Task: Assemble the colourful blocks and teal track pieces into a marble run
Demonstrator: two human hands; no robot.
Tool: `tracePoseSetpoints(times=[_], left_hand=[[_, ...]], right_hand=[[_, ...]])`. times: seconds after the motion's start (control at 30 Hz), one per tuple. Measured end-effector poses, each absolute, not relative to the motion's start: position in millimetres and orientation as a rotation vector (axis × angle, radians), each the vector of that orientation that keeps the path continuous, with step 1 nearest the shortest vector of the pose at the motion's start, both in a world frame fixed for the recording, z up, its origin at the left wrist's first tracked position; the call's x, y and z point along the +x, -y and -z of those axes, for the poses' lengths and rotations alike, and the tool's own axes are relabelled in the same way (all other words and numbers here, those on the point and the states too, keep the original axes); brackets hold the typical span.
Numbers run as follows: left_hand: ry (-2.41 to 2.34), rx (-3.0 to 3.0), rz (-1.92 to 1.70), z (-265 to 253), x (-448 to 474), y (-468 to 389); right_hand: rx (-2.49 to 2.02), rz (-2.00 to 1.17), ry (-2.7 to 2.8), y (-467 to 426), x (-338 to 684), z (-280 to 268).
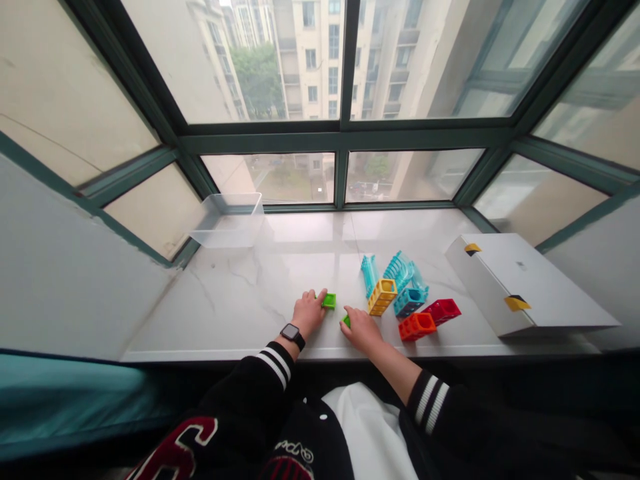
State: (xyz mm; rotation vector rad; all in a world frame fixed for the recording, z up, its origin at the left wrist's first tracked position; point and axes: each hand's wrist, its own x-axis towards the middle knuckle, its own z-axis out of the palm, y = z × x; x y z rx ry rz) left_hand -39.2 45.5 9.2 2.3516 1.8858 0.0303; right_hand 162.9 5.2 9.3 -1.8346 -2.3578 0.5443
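Observation:
My left hand (309, 312), with a black watch on its wrist, rests on the marble sill and its fingers grip a small green block (329, 301). My right hand (361, 328) lies palm down beside it, closed over another green piece (346, 321) that is mostly hidden. To the right stand a yellow cage block (382, 297), a teal block (409, 301), an orange block (417, 326) and a red block (443, 311). Behind them lean ribbed teal track pieces (399, 268).
A clear plastic tub (228, 220) sits at the back left of the sill (235, 300). A flat white box (520, 283) with yellow tape lies at the right. Window frames surround the sill on three sides.

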Motion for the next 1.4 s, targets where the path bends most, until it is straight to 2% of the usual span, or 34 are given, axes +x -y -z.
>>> tracePoseSetpoints(times=[0.33, 0.5, 0.6, 0.83, 1.07, 1.4], left_hand=[[-1.839, 2.398, -0.111, 0, -39, -55], [-1.799, 2.365, -0.461, 2, -61, -42], [-1.725, 2.406, -0.532, 2, -80, -32], [-1.640, 2.447, -0.500, 6, -102, -23], [-2.060, 2.116, -0.302, -2, -89, -27], [-2.198, 2.152, -0.269, -8, -80, -28]], right_hand=[[-1.867, -0.509, 2.496, -19, 141, -29], [-1.920, -0.509, 2.494, -19, 135, -34], [-1.919, -0.491, 2.500, -19, 134, -35], [-1.928, -0.466, 2.536, -24, 134, -35], [-1.817, -0.515, 2.492, -8, 146, -30], [-1.764, -0.579, 2.465, 9, 152, -24]])
